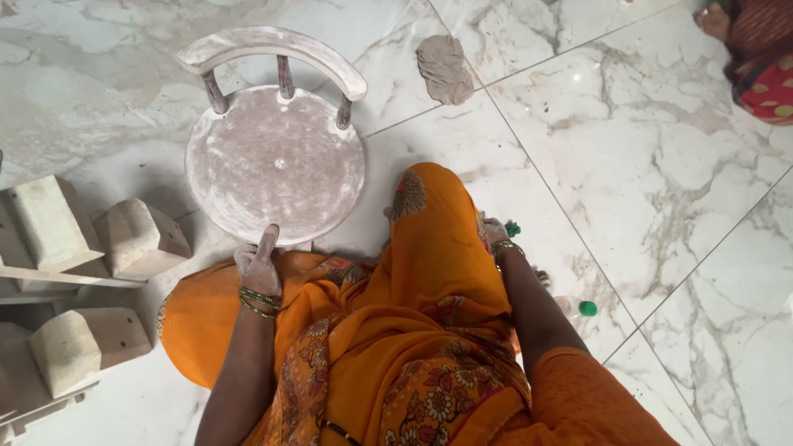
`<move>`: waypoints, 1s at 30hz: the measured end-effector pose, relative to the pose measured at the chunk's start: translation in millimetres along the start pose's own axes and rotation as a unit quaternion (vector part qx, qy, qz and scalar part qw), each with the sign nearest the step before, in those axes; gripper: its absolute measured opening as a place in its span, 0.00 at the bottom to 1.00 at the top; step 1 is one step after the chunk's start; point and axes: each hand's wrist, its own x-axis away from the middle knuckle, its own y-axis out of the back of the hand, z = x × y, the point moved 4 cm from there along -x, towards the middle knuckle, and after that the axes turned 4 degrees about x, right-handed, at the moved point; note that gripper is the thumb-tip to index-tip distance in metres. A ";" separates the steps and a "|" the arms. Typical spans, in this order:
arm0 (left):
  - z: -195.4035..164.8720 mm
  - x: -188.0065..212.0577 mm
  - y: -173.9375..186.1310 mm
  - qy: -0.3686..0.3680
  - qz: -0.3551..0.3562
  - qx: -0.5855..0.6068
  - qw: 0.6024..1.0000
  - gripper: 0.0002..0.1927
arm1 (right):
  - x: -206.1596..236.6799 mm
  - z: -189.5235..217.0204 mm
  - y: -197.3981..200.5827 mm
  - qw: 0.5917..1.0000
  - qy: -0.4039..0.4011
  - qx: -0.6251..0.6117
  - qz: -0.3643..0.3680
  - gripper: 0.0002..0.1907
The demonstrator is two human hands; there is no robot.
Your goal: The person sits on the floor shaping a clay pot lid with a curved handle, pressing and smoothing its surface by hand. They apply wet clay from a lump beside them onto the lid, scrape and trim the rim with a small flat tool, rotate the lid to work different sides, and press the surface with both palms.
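Your L hand (258, 264) w/ fingers curled grips rim of dusty round wooden stool (274, 161) on marble floor (661, 165); R hand (496, 234) fingers hidden, can't tell—pull steady, keep it level.

Single head-worn view, looking steeply down from above the wearer's own lap, close in. Facing the marble floor (644, 165) ahead, tilting slightly forward. Taking in the small round stool (274, 161) at upper left, orange draped knees filling bottom centre, left hand (258, 263) at the stool's near edge. Catching another person's patterned clothing (760, 58) in the upper right corner. No second view overlapping.
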 end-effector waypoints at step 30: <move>19.1 24.5 52.0 0.031 0.064 -0.012 0.997 0.13 | 72.0 -125.4 41.6 0.918 -0.179 0.332 -0.121 0.33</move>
